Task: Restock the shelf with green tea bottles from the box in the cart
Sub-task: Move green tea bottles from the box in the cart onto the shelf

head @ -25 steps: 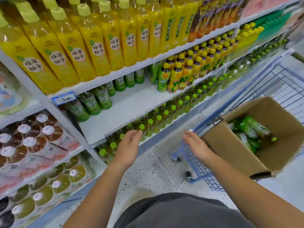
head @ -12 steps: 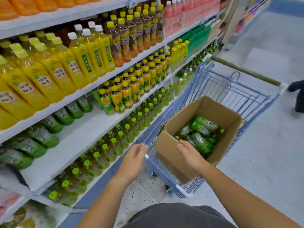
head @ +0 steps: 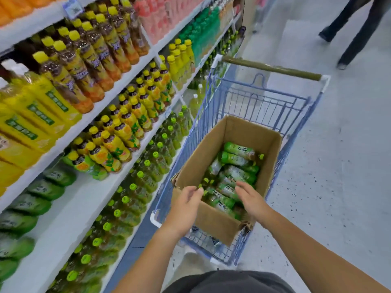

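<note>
An open cardboard box (head: 249,132) sits in a blue wire cart (head: 262,102). Several green tea bottles (head: 234,163) with green labels and caps lie on their sides inside it. My left hand (head: 186,204) hovers over the box's near left rim, fingers relaxed and empty. My right hand (head: 251,199) reaches into the box just above the nearest bottles, fingers spread and holding nothing. On the left, the white shelf (head: 69,208) has a bare stretch, with green tea bottles (head: 44,189) lying along its back.
Yellow and orange drink bottles (head: 118,132) fill the shelves above. Green-capped bottles (head: 135,187) crowd the lowest shelf beside the cart. The cart handle (head: 270,68) points away from me. A person's legs (head: 355,30) stand on the grey floor at the far right.
My view has swung from the shelf toward the cart. Both hands moved forward from the box's near edge to over its opening, the right one reaching down among the bottles.
</note>
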Demonstrator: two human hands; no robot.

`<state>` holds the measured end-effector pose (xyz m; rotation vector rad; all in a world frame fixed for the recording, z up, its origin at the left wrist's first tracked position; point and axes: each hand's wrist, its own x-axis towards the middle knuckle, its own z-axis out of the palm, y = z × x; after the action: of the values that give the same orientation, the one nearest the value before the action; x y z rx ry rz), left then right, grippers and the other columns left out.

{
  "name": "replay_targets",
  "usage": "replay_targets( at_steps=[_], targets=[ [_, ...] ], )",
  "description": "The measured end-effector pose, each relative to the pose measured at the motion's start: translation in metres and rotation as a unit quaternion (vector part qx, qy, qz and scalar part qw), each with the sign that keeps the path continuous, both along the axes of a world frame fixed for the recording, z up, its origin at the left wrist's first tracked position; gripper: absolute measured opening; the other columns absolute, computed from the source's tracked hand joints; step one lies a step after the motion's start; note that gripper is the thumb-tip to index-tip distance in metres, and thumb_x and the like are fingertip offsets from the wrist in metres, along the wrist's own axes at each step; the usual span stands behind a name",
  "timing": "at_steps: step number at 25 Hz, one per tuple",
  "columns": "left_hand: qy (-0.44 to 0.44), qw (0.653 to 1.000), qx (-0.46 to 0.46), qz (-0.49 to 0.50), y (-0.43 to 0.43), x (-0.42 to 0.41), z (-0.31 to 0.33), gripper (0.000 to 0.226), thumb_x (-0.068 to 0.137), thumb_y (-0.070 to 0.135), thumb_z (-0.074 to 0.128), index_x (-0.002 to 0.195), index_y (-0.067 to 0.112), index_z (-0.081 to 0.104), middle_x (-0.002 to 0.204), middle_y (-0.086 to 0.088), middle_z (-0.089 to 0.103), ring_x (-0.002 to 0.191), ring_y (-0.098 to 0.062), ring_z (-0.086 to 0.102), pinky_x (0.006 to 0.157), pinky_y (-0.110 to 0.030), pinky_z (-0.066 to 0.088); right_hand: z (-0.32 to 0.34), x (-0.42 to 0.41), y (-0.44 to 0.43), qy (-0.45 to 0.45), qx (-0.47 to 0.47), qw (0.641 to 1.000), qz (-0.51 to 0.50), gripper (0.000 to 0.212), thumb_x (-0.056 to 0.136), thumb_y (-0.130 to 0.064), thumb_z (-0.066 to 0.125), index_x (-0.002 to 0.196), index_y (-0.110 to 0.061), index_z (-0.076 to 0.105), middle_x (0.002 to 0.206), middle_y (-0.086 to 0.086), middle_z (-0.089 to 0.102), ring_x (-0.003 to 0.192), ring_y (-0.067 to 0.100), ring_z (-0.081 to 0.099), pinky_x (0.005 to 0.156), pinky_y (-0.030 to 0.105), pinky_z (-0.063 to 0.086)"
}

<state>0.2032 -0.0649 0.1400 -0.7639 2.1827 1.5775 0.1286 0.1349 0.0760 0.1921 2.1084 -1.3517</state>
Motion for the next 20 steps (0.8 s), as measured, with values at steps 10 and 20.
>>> replay_targets(
  at_steps=[10,20],
  targets=[
    [-0.083,0.983,0.006,-0.165,0.003,-0.141,-0.097,0.041,0.105,0.047,0.04,0.134,0.02,0.051,0.098,0.016,0.055,0.085,0.002,0.05,0.075,-0.031,0.039,-0.028,-0.054,-0.013,-0.015,0.104,0.983,-0.151,0.052,0.108,-0.04,0.035,0.156,-0.019,0.032,0.154,0.002,0.044,0.136,0.019,0.045,0.097,0.025,0.031],
    [-0.269,0.961,-0.024,-0.067,0.062,-0.201,-0.251,0.055,0.105,0.037,0.042,0.147,0.002,0.041,0.147,-0.016,0.048,0.129,-0.034,0.05,0.092,-0.034,0.041,-0.167,-0.16,-0.007,-0.042,0.204,0.978,-0.029,0.059,0.106,-0.042,0.035,0.158,-0.013,0.029,0.15,0.011,0.047,0.12,0.024,0.053,0.088,0.03,0.036]
  ],
)
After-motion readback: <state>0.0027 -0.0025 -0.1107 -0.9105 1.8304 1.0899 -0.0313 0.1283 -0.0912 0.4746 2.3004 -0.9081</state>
